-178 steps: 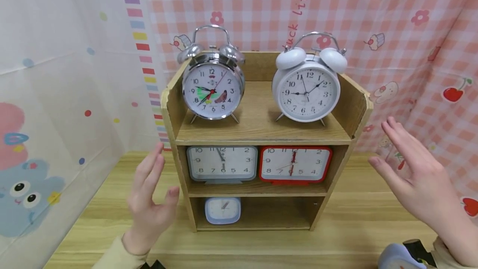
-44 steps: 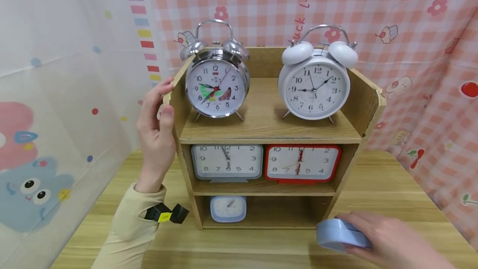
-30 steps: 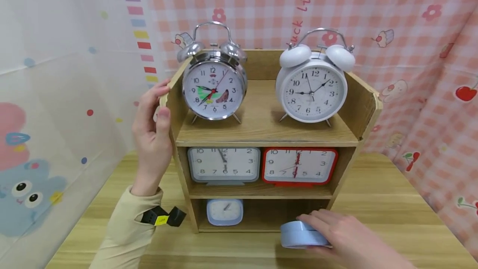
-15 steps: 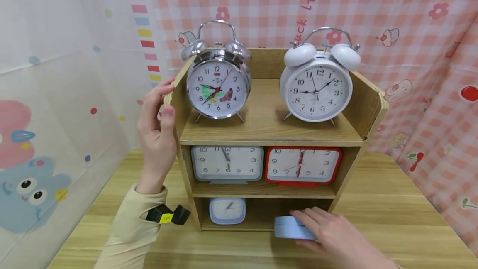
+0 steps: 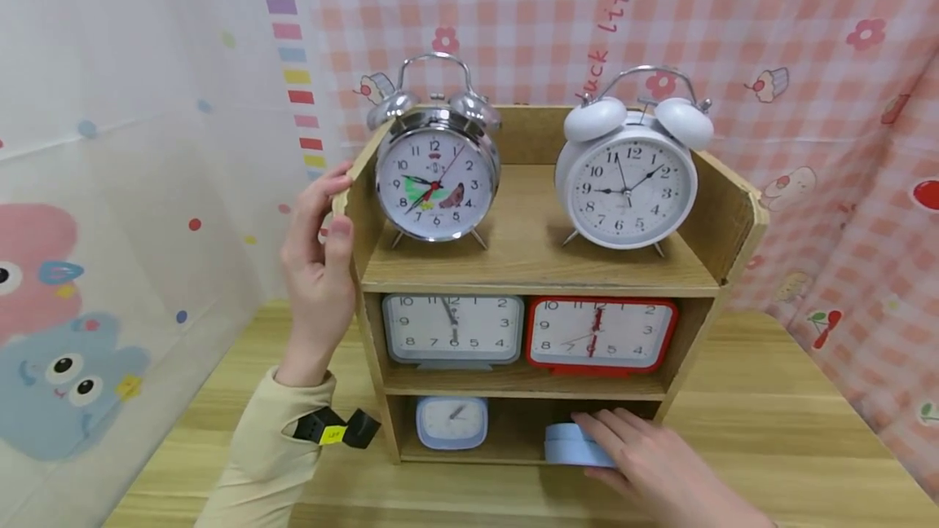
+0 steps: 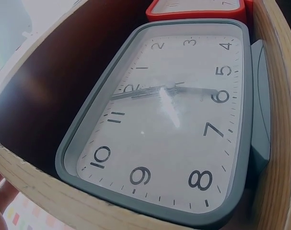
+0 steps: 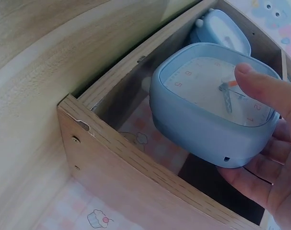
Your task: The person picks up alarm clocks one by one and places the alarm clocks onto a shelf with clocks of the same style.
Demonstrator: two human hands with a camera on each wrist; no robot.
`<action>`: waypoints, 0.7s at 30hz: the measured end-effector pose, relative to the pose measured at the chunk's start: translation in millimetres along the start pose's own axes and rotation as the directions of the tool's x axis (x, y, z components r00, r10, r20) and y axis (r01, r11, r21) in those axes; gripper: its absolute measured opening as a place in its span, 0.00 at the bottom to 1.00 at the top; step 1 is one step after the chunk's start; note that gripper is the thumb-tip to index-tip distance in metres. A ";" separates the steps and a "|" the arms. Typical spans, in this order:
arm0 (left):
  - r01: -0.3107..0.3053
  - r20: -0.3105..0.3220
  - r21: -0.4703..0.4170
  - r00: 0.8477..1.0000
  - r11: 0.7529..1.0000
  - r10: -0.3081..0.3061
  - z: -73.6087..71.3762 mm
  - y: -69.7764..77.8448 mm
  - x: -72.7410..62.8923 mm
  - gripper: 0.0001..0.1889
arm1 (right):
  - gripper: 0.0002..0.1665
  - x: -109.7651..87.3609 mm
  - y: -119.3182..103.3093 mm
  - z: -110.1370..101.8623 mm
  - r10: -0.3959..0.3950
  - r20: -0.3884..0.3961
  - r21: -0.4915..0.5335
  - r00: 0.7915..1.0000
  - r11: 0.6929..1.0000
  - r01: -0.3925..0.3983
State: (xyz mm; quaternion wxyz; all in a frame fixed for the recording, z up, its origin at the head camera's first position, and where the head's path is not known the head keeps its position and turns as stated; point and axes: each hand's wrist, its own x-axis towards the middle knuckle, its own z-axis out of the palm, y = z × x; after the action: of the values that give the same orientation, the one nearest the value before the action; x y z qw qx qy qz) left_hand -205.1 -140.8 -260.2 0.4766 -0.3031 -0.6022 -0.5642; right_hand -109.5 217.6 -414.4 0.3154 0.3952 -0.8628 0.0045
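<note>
My right hand (image 5: pixel 645 455) grips a light blue alarm clock (image 5: pixel 575 445) at the front of the lowest compartment of a wooden shelf (image 5: pixel 513 273). In the right wrist view the thumb lies over the face of this blue alarm clock (image 7: pixel 203 127), the fingers behind its body, and it overlaps the compartment's opening. A matching pale blue clock (image 5: pixel 451 424) stands at the left in that compartment. My left hand (image 5: pixel 319 275) holds the shelf's upper left side panel, thumb at the front edge, fingers along the outside.
On top stand a silver twin-bell clock (image 5: pixel 436 186) and a white one (image 5: pixel 626 191). The middle compartment holds a grey-framed clock (image 5: pixel 454 329) and a red-framed clock (image 5: pixel 601 335). A wooden table (image 5: pixel 763 422) lies beneath, with patterned cloth (image 5: pixel 734 15) behind.
My right hand has taken hold of the blue alarm clock and brought it leftward from the right into the lowest compartment's front. My left hand has moved onto the shelf's left panel and stays there.
</note>
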 end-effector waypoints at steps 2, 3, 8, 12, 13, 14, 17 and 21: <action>-0.004 -0.003 0.002 1.000 1.000 0.004 -0.2 -0.1 0.6 0.36 | 0.35 1.5 -0.2 1.4 0.002 0.000 -0.008 1.000 1.000 -0.002; -0.004 -0.003 -0.004 1.000 1.000 0.003 -0.1 0.1 0.9 0.36 | 0.32 2.3 -0.3 1.8 0.006 0.007 -0.007 1.000 1.000 -0.006; -0.004 0.000 -0.020 1.000 1.000 0.004 0.1 0.6 0.8 0.36 | 0.34 4.5 -0.1 4.4 0.017 0.039 0.002 0.999 1.000 -0.017; -0.005 0.001 -0.017 1.000 1.000 0.005 0.4 0.7 1.0 0.35 | 0.36 5.6 -0.2 7.4 0.014 0.013 -0.016 1.000 1.000 -0.014; -0.005 0.001 -0.013 1.000 1.000 0.005 0.4 0.6 1.1 0.35 | 0.36 5.9 -0.4 8.0 0.012 0.007 -0.022 1.000 1.000 -0.012; -0.005 0.002 -0.010 1.000 1.000 0.005 0.4 0.5 1.1 0.35 | 0.36 6.2 -0.6 8.6 0.009 0.002 -0.027 1.000 1.000 -0.009; -0.007 0.001 -0.010 1.000 1.000 0.007 0.3 0.3 0.9 0.35 | 0.36 6.6 -1.1 9.8 0.006 0.000 -0.029 1.000 1.000 -0.006; -0.011 -0.004 -0.016 1.000 1.000 0.011 0.8 0.5 1.0 0.35 | 0.36 7.7 -1.1 11.9 0.006 0.002 -0.024 1.000 1.000 -0.006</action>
State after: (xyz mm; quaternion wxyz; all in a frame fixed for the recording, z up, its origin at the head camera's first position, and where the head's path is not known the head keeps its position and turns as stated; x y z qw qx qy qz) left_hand -205.2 -140.1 -259.1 0.4786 -0.3092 -0.5951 -0.5667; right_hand -118.9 208.5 -420.0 0.3191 0.3888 -0.8643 -0.0053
